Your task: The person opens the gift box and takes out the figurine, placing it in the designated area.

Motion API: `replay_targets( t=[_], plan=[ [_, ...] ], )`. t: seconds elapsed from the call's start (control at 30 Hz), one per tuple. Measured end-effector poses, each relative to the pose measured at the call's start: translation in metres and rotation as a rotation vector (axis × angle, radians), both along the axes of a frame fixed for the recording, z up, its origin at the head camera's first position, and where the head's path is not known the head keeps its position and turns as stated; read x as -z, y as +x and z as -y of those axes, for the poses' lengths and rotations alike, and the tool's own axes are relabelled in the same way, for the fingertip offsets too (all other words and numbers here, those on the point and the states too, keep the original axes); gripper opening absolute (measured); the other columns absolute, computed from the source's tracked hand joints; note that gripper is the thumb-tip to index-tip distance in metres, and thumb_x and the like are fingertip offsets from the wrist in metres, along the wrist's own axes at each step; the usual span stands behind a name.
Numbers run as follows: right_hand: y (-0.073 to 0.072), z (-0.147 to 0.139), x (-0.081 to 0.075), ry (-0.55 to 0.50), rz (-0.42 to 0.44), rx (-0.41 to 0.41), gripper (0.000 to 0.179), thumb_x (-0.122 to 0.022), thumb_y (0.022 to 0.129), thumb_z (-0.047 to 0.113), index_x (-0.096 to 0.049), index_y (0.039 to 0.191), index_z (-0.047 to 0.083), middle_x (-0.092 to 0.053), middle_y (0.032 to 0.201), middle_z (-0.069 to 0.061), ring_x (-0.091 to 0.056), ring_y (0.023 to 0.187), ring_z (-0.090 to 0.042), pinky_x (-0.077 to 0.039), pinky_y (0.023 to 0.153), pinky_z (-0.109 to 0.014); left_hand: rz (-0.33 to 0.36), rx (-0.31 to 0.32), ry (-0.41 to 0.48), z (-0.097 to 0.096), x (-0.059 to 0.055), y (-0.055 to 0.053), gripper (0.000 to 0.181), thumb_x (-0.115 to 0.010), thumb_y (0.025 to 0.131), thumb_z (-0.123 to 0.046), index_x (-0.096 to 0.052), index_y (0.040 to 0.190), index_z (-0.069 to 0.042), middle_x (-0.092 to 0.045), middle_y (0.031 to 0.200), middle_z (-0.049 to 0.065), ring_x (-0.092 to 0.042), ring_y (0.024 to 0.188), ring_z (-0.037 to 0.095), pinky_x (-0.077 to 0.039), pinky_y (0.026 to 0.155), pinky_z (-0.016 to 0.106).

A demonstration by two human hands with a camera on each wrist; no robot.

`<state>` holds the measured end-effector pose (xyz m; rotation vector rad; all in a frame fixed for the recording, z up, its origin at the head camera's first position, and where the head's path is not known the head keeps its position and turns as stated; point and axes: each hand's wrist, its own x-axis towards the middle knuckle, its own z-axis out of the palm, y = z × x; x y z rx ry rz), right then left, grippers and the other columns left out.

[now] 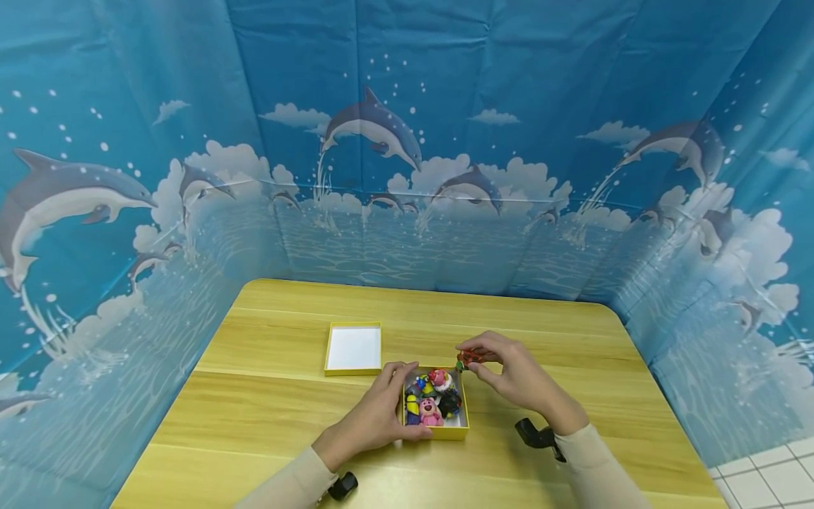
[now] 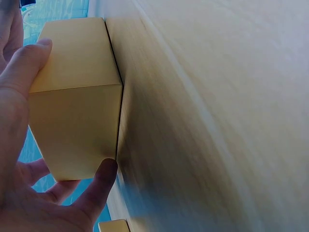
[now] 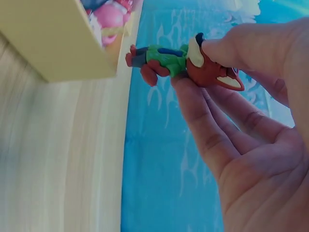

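Observation:
A small yellow box (image 1: 445,434) stands on the table, holding several toy figurines, among them a pink bear (image 1: 430,412) and a black figure (image 1: 449,404). My left hand (image 1: 375,411) grips the box at its left side, thumb along the front wall and fingers toward the back. In the left wrist view, its fingers spread around the box's plain outer walls (image 2: 77,53). Just off the box's back right corner, my right hand (image 1: 518,371) pinches a fox figurine (image 3: 205,67) by its red-brown head. The figurine's green shirt and feet point toward the box.
Behind and left of the box lies a shallow yellow lid (image 1: 353,348), its white inside facing up. The wooden table (image 1: 254,424) is bounded by blue dolphin-print curtains (image 1: 394,240) at the back and sides.

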<state>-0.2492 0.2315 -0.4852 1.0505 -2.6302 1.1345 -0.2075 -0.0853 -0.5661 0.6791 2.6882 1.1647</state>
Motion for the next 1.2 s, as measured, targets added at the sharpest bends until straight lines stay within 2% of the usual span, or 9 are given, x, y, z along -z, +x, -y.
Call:
replay_targets(
  t=[0.3, 0.6, 0.77, 0.97, 1.2],
  plan=[
    [-0.018, -0.012, 0.015, 0.002, -0.02, 0.056, 0.041, -0.081, 0.105, -0.007, -0.08, 0.14, 0.013, -0.082, 0.13, -0.005, -0.084, 0.117, -0.027, -0.072, 0.102, -0.039, -0.007, 0.002, -0.023, 0.001, -0.001, -0.001, 0.13, -0.097, 0.086, -0.072, -0.031, 0.185, -0.02, -0.041, 0.179, 0.011, -0.058, 0.158, 0.034, -0.055, 0.13, 0.057],
    [-0.033, -0.019, 0.029, 0.051, 0.042, 0.115, 0.036, -0.078, 0.107, -0.006, -0.079, 0.141, 0.006, -0.081, 0.132, -0.008, -0.082, 0.121, -0.033, -0.07, 0.105, -0.043, -0.016, 0.011, -0.034, 0.002, -0.003, -0.002, 0.13, -0.097, 0.087, -0.072, -0.03, 0.185, -0.02, -0.04, 0.181, 0.01, -0.058, 0.159, 0.033, -0.055, 0.13, 0.057],
    [-0.038, -0.021, 0.038, 0.073, 0.065, 0.132, 0.035, -0.078, 0.107, -0.007, -0.079, 0.14, 0.004, -0.081, 0.131, -0.009, -0.081, 0.122, -0.035, -0.07, 0.105, -0.047, -0.015, 0.015, -0.031, 0.002, -0.002, -0.002, 0.129, -0.098, 0.087, -0.07, -0.03, 0.185, -0.02, -0.04, 0.181, 0.011, -0.058, 0.158, 0.034, -0.055, 0.13, 0.057],
    [-0.04, -0.023, 0.048, 0.083, 0.105, 0.146, 0.036, -0.077, 0.107, -0.007, -0.08, 0.139, 0.007, -0.081, 0.133, -0.008, -0.081, 0.124, -0.034, -0.07, 0.107, -0.046, -0.005, 0.014, -0.025, 0.002, -0.001, -0.001, 0.128, -0.097, 0.088, -0.07, -0.03, 0.185, -0.021, -0.04, 0.18, 0.009, -0.057, 0.159, 0.033, -0.055, 0.13, 0.057],
    [-0.04, -0.024, 0.054, 0.068, 0.108, 0.117, 0.035, -0.077, 0.107, -0.008, -0.08, 0.139, 0.007, -0.08, 0.13, -0.01, -0.081, 0.121, -0.034, -0.07, 0.105, -0.047, 0.004, 0.009, -0.012, 0.002, 0.0, -0.001, 0.128, -0.098, 0.087, -0.07, -0.031, 0.185, -0.022, -0.04, 0.179, 0.008, -0.057, 0.158, 0.031, -0.055, 0.13, 0.057]
  ],
)
